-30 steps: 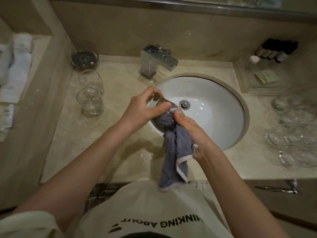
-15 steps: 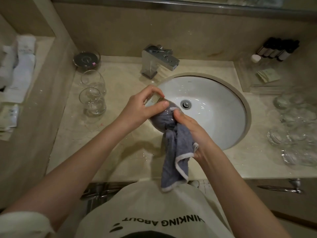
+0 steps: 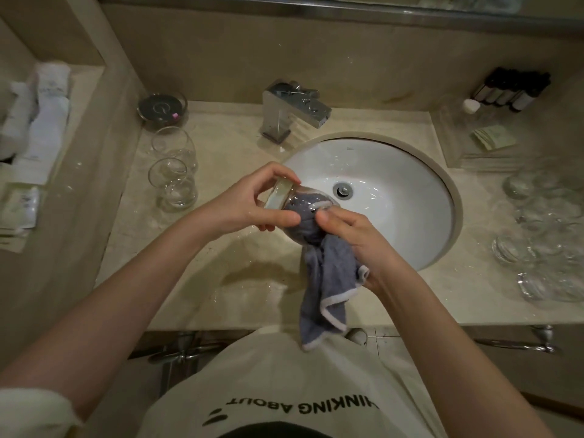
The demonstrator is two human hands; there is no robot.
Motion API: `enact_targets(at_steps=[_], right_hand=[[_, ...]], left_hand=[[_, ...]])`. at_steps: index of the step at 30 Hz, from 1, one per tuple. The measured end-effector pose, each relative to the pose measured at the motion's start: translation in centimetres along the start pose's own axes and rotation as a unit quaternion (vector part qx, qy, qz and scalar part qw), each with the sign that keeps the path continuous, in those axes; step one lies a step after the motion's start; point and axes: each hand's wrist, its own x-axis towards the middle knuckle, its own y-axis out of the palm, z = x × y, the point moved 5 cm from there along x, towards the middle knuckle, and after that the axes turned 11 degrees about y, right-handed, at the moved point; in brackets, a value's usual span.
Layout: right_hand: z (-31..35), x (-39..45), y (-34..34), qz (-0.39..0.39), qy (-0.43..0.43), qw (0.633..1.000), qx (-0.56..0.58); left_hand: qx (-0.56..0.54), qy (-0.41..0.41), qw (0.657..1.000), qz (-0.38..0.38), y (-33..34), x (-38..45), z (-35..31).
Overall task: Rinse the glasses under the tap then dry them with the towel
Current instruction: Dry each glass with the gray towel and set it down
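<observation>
Hotel bathroom: marble vanity (image 3: 221, 289), inset basin (image 3: 410, 191), square tap (image 3: 294, 112), toiletry bottles (image 3: 512, 90), rolled towels (image 3: 47, 109).

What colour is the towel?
Blue-grey towel with a white edge, seen in the head view.

Grey-blue towel (image 3: 325, 279) edged white; clear glass (image 3: 294, 200); white sink (image 3: 395, 197); veined beige counter (image 3: 221, 147); silver tap (image 3: 294, 112).
</observation>
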Motion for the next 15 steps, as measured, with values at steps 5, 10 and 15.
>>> enact_targets(at_steps=[5, 10, 15], right_hand=[[0.7, -0.8, 1.0, -0.008, -0.079, 0.988, -0.135], [0.4, -0.6, 0.4, 0.024, 0.023, 0.999, -0.026], [0.0, -0.6, 0.3, 0.018, 0.007, 0.997, -0.081]], left_hand=[[-0.105, -0.125, 0.986, -0.012, 0.5, -0.4, 0.7], [0.010, -0.010, 1.000, 0.016, 0.1, -0.9, 0.0], [-0.078, -0.120, 0.990, 0.020, 0.8, -0.9, 0.2]])
